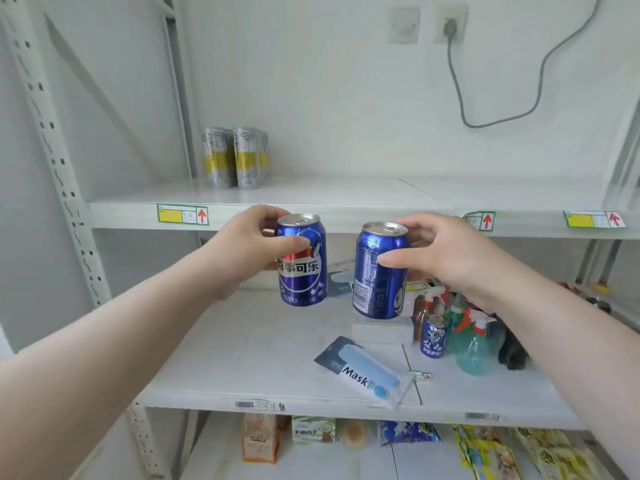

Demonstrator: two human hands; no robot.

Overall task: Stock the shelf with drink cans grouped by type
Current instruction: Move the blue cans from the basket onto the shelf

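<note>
The left hand [249, 245] grips one shiny blue metal cola can [302, 260] and the right hand [446, 252] grips another blue metal can [380, 271]; both cans are up in the air, just below the white top shelf [311, 197]. Some grey and yellow cans [235, 157] already stand together at the back left of that shelf; the blue ones are not on it yet; a small blue can [433, 337] waits on the lower shelf [242, 358].

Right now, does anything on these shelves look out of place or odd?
Yes. A lone Pepsi can stands among spray bottles on the middle shelf, away from the silver cans above. A mask packet lies askew near the front edge.
</note>
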